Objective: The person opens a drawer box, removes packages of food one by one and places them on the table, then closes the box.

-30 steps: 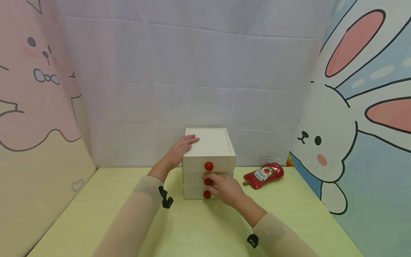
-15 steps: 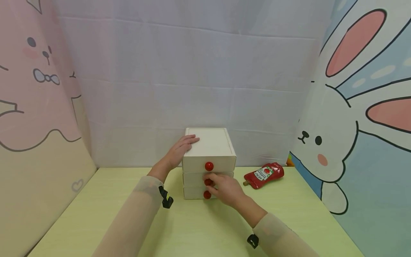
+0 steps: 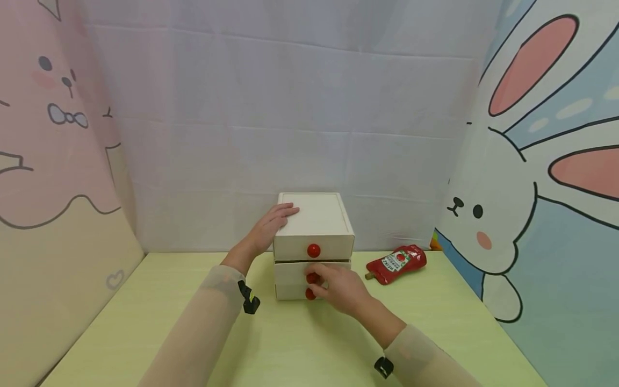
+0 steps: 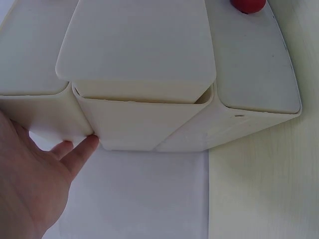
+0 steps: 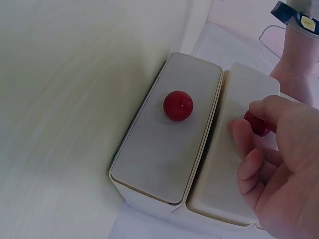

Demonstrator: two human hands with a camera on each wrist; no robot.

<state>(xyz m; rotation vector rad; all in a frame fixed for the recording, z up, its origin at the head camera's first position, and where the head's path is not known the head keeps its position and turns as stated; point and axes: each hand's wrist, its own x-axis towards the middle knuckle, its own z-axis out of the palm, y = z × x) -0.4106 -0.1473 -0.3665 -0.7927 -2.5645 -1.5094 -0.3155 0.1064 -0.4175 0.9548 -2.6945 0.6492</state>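
A small white drawer unit [image 3: 316, 212] stands against the back curtain, three drawers high, each with a round red knob. My left hand [image 3: 266, 228] rests on its top and left side, the thumb against the side wall in the left wrist view. Between thumb and fingers, my right hand [image 3: 340, 289] pinches the middle drawer's knob [image 5: 256, 124]. That middle drawer [image 4: 139, 45] sticks out a little from its frame, with a narrow gap along its edge. The top drawer's knob [image 3: 314, 250] and the bottom drawer's knob [image 5: 178, 105] are untouched, their drawers flush with the unit.
A red Heinz ketchup pouch [image 3: 396, 264] lies to the right of the unit, its cap toward the front left. The pale yellow-green table [image 3: 193, 317] meets cartoon-printed side walls, with a rabbit [image 3: 493, 215] on the right one.
The middle drawer has come slightly forward, and a dark gap now shows above it. My right hand moved a little toward me with the knob; the left hand stayed put.
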